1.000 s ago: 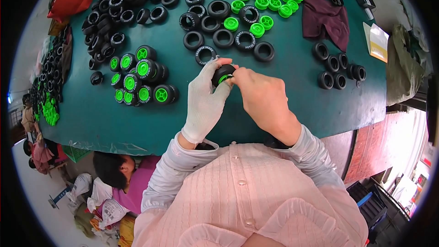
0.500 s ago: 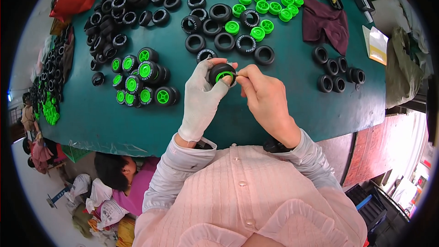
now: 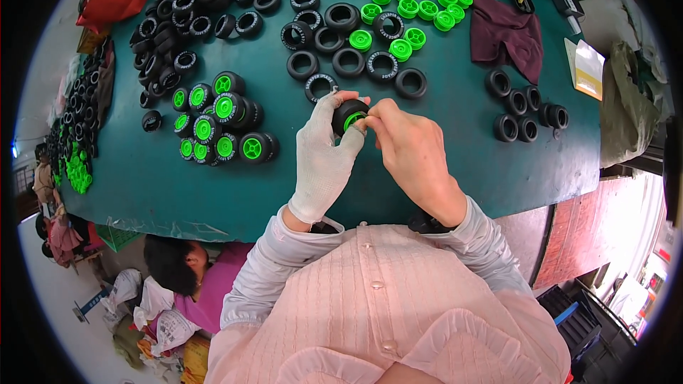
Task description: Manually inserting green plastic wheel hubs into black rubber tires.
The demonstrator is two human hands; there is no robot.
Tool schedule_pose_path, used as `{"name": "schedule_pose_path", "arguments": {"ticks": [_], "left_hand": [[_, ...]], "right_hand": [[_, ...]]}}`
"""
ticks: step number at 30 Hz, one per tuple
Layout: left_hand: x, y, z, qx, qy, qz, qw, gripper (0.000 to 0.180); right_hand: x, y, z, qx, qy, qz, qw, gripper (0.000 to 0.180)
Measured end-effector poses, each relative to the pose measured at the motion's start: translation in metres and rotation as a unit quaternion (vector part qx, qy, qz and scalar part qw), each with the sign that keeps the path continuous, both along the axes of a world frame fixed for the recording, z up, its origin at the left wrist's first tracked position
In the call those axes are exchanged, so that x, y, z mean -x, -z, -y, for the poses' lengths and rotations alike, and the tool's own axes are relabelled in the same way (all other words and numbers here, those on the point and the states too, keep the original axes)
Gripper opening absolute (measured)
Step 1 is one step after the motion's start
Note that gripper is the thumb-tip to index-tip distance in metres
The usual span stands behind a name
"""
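Observation:
My left hand (image 3: 321, 160), in a whitish glove with bare fingertips, is closed around a small toy wheel (image 3: 346, 115). The wheel is a black rubber tyre with a bright green rim inside it, held above the table in front of me. My bare right hand (image 3: 416, 153) pinches the wheel's right edge, thumb and forefinger together where tyre and rim meet. My fingers hide part of the rim, so how fully it sits in the tyre cannot be seen. Just beyond my left fingertips lies a loose black tyre (image 3: 321, 88).
Assembled wheels (image 3: 225, 107) are stacked to the left on the green table (image 3: 427, 192). Behind them is a heap of black tyres (image 3: 167, 43). Green rims (image 3: 408, 7) lie at the far side. Several tyres (image 3: 514, 103) and a maroon cloth (image 3: 506, 35) are at right. A person (image 3: 213, 284) is at lower left.
My left hand has shifted slightly right with the wheel, which has turned so less of its green rim shows. My right fingers stay pinched at its edge.

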State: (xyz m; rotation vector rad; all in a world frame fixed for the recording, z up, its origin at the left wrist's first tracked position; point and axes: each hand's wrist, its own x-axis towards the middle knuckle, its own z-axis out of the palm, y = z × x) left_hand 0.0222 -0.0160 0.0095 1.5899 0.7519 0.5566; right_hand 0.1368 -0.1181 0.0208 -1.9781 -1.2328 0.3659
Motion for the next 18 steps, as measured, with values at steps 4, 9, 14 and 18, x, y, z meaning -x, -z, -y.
{"name": "schedule_pose_path", "arguments": {"ticks": [4, 9, 14, 18], "left_hand": [[0.003, -0.005, -0.005, -0.041, 0.037, -0.051, 0.997, 0.036], [0.003, -0.020, -0.020, -0.060, 0.110, -0.108, 0.986, 0.036], [0.003, -0.011, -0.012, 0.021, 0.087, -0.020, 0.996, 0.043], [0.002, 0.008, 0.006, 0.138, 0.010, 0.137, 0.981, 0.041]], "right_hand": [[-0.001, 0.006, -0.001, -0.020, -0.020, 0.091, 0.995, 0.009], [-0.008, 0.007, 0.001, -0.026, -0.118, 0.283, 0.952, 0.014], [-0.001, 0.000, 0.000, 0.010, 0.004, 0.092, 0.996, 0.020], [0.001, -0.001, -0.001, -0.023, 0.008, 0.037, 0.999, 0.023]]}}
